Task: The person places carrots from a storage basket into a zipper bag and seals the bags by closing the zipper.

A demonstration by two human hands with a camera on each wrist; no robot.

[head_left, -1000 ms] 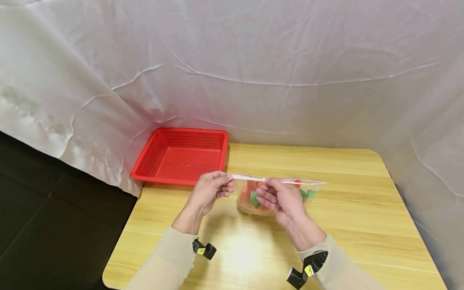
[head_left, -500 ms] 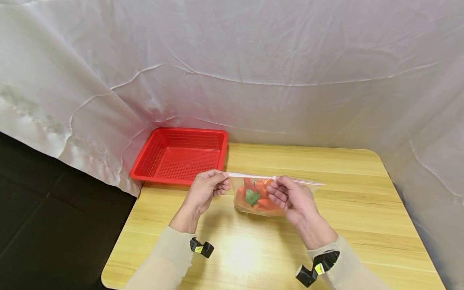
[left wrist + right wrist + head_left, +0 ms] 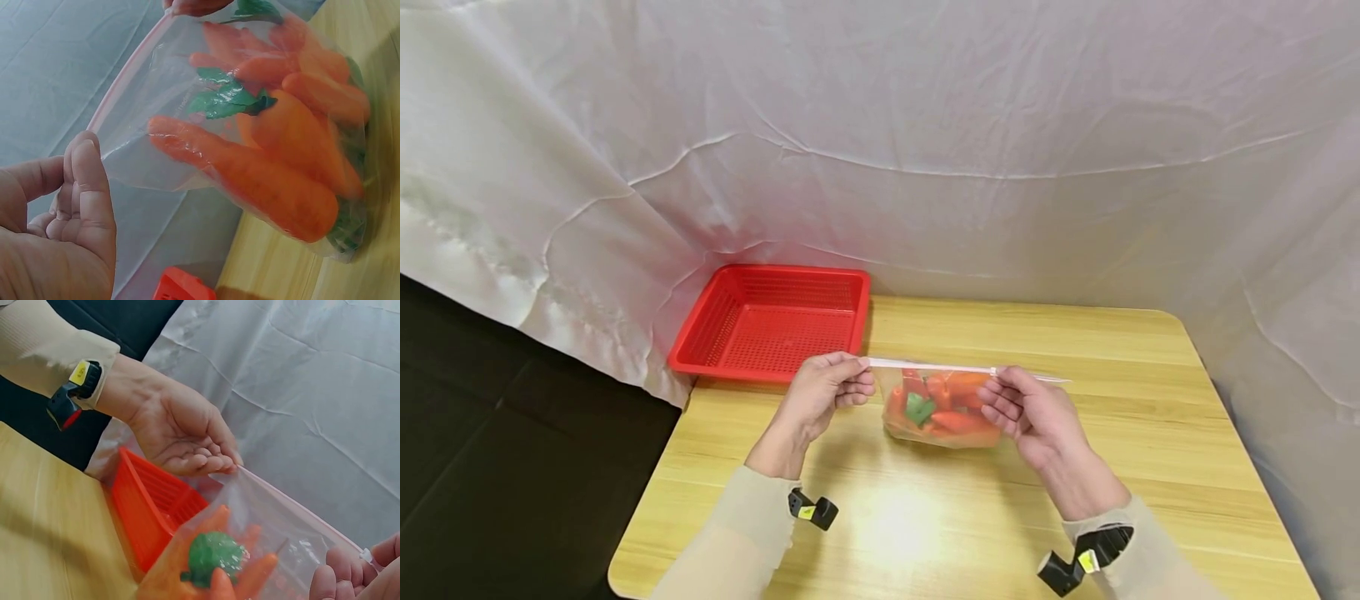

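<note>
Sliding rightward along the seal strip since the earlier frames, the right hand (image 3: pixel 1026 412) now pinches the top edge of a clear zip bag (image 3: pixel 943 408) further toward its right end, while the left hand (image 3: pixel 823 396) holds the left corner of that same strip where it was. Both hands are clamped on the bag's upper edge, well apart from each other, stretching it taut. The bag hangs between them with its bottom resting on the wooden table (image 3: pixel 1150 467), and it holds orange toy carrots (image 3: pixel 275 187) with green leaves. A red basket (image 3: pixel 775 321) sits behind the left hand at the table's back left corner. Judging from this, the risk is a gap in the seal: if the right fingers skip a stretch or lose their pinch, the strip may stay partly open. A slipping left grip would let the bag sag and the strip buckle.
</note>
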